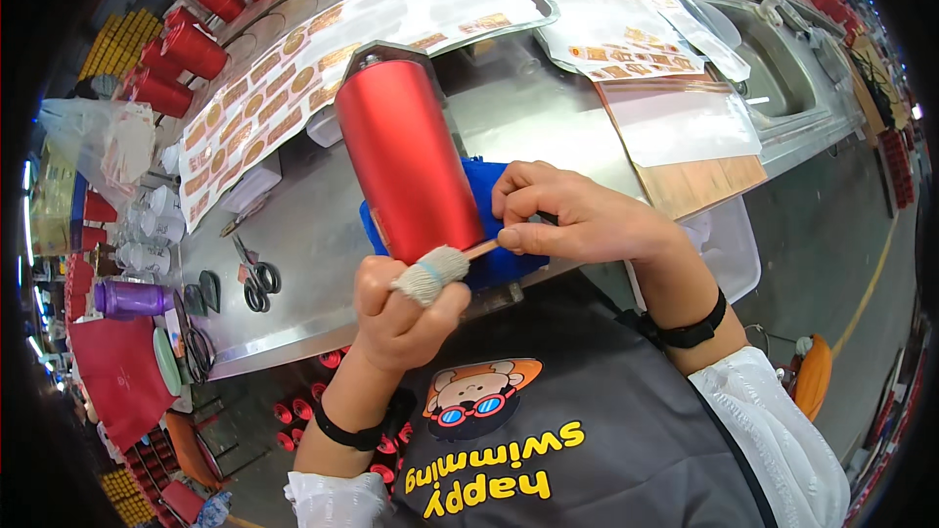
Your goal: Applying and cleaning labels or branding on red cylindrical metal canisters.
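Steel worktop (pixel 558 127): red cylinder (pixel 406 156) lies over blue cloth (pixel 487 186) near the front edge. My right hand (pixel 572 210) pinches a narrow tan strip (pixel 484 248); my left hand (pixel 401 321) curls at an off-white wrap (pixel 432 275), grip unclear. Best keep the strip straight. Scissors (pixel 257 282) lie toward the left edge; printed sheets (pixel 333 29) crowd the back.

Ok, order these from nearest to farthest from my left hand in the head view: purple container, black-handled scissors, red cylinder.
1. Red cylinder, just beyond the left hand.
2. Black-handled scissors, out to the left.
3. Purple container, farthest left.
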{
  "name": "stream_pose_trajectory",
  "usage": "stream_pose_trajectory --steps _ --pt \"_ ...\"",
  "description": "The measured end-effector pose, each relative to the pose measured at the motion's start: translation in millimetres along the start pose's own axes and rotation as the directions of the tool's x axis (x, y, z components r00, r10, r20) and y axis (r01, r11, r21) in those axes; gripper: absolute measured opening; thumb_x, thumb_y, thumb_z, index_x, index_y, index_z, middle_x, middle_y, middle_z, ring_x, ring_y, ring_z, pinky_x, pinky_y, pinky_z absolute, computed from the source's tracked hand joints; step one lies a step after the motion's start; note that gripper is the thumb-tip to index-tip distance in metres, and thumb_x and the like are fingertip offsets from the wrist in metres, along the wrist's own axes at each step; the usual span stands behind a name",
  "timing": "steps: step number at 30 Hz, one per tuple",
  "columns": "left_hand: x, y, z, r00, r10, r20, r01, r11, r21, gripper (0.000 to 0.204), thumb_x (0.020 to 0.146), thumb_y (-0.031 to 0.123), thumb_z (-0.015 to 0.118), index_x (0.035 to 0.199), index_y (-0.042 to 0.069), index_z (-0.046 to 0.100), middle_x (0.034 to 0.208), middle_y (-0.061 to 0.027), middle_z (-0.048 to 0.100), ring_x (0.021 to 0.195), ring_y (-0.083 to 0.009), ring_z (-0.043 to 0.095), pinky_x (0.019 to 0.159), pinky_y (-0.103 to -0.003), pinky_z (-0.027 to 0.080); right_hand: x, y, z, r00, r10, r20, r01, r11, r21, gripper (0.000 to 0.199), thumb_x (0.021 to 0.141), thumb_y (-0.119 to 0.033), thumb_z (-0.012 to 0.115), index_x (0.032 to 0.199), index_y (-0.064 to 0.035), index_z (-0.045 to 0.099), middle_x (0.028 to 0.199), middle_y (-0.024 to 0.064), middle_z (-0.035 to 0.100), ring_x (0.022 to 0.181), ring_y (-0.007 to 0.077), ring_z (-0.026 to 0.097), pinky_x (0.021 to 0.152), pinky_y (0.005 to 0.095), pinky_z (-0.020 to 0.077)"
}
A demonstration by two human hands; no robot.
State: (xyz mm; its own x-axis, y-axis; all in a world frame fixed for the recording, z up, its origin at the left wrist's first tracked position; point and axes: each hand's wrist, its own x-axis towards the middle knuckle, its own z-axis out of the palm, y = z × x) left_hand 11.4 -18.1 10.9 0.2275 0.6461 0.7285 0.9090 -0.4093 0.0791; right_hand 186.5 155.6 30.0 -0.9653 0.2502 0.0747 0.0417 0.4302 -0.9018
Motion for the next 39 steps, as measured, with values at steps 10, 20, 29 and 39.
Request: stream_pose_trajectory --steps 10,20,29,39 --pt "5 -4 -1 0.995 0.096 0.016 -0.097 0.994 0.053 0.026 0.057 0.005 0.068 0.081 0.013 0.064 0.099 -0.0043 0.063 0.078 -0.0234 0.051 0.064 -0.032 0.039 2 -2 2 1.0 0.009 -0.005 -0.009 1.0 -0.022 0.024 0.087 -0.025 0.064 0.087 -0.0015 0.066 0.099 0.0134 0.057 0.101 0.0308 0.051 0.09 0.0381 0.0407" --pt "1 1 0 0.999 -0.029 -0.04 0.031 0.999 0.037 0.029 0.059 0.003 0.07 0.085 0.014 0.062 0.098 -0.0045 0.061 0.079 -0.0246 0.051 0.063 -0.034 0.039 4 -6 9 0.998 0.008 -0.054 -0.014 0.992 -0.124 0.023 0.086 -0.025 0.064 0.085 -0.0022 0.067 0.102 0.0122 0.057 0.104 0.0309 0.05 0.093 0.0386 0.0399" --pt "4 0 -1 0.999 0.035 -0.005 -0.035 0.999 0.033 0.033 0.066 0.0 0.069 0.096 0.013 0.061 0.101 -0.0069 0.062 0.083 -0.0261 0.051 0.07 -0.037 0.042 2 -6 10 0.998 0.004 -0.064 -0.011 0.994 -0.11 0.021 0.085 -0.023 0.065 0.081 -0.0029 0.066 0.101 0.0123 0.057 0.103 0.0319 0.05 0.092 0.0391 0.0405" --pt "-3 2 2 0.927 -0.374 0.041 0.367 0.923 0.12 0.062 0.086 0.02 0.067 0.138 -0.003 0.042 0.134 -0.027 0.048 0.121 -0.047 0.047 0.098 -0.051 0.04 -1 -3 12 0.997 -0.027 -0.078 0.015 0.989 -0.149 0.02 0.083 -0.021 0.069 0.079 -0.0034 0.061 0.103 0.0098 0.054 0.105 0.0289 0.048 0.092 0.0386 0.0394"
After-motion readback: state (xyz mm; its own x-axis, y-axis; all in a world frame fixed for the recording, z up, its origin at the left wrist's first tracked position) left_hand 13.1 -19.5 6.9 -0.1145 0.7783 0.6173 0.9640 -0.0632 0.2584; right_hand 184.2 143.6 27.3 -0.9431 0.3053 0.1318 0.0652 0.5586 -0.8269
